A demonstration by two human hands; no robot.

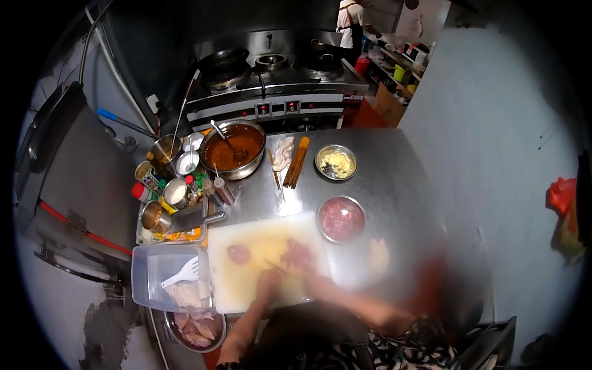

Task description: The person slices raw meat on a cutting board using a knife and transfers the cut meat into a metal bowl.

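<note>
A white cutting board (225,290) lies on the steel counter in front of me. My left hand (269,283) is low on the board, fingers bunched together; what they hold, if anything, is hidden. To its right, my right hand (316,285) is closed at the end of a thin, dark knife (275,266), whose blade slants up and left past my left fingertips. Just above the blade is a pile of cut red meat (298,255). A rounded piece of dark red meat (238,254) rests farther left on the board.
Beyond the board stand a bowl of red meat (341,219), a bowl of chopped pale food (337,163), skewers (298,163) and a large bowl of red-brown sauce (213,150). Left are a cleaver (188,220) and a plastic tub (142,280). A person (353,24) stands behind the stove (271,98).
</note>
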